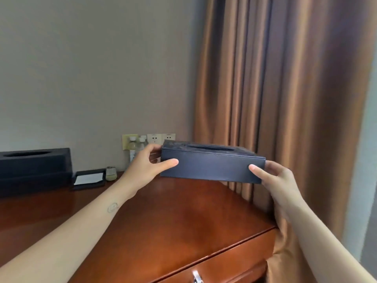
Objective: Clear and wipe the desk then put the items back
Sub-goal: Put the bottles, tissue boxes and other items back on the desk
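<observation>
Holding the tissue box [210, 166] level over the far right corner of the surface [173, 221], one hand at each end.
Along the wall at left stand a black box [34, 166], a card holder [88, 178] and a small jar [111, 173]. The left hand [146, 166] pinches the tissue box's left end, thumb on the front face and fingers behind. The right hand [279, 180] grips the other end likewise, probably to keep the slot upward and the box steady; the curtain [275, 99] hangs close behind.
</observation>
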Action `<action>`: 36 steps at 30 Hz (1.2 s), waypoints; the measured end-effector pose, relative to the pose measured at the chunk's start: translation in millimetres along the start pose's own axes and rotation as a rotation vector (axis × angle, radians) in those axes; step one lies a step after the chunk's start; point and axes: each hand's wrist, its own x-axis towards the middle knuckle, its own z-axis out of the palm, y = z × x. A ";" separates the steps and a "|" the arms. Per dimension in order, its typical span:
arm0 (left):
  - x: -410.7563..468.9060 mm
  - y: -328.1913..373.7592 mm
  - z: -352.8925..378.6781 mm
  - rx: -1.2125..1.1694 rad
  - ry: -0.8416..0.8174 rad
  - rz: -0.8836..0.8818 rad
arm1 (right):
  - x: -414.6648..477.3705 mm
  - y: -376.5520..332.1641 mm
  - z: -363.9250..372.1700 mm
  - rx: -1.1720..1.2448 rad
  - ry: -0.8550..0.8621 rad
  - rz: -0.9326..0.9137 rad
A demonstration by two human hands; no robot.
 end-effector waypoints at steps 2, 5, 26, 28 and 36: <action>-1.8 -7.5 -19.4 0.026 0.030 -0.028 | 3.9 3.8 21.8 0.022 -0.053 0.015; -6.5 -16.4 -47.7 0.068 0.080 -0.066 | 9.8 8.2 55.3 0.063 -0.134 0.028; -40.6 -85.5 -317.2 0.215 0.381 -0.339 | 25.3 19.9 388.3 0.171 -0.655 0.121; -32.6 -94.0 -336.9 0.195 0.413 -0.340 | 27.2 21.4 422.6 0.199 -0.675 0.135; -0.3 -146.0 -396.6 0.120 0.514 -0.367 | 48.4 31.4 524.6 0.155 -0.696 0.127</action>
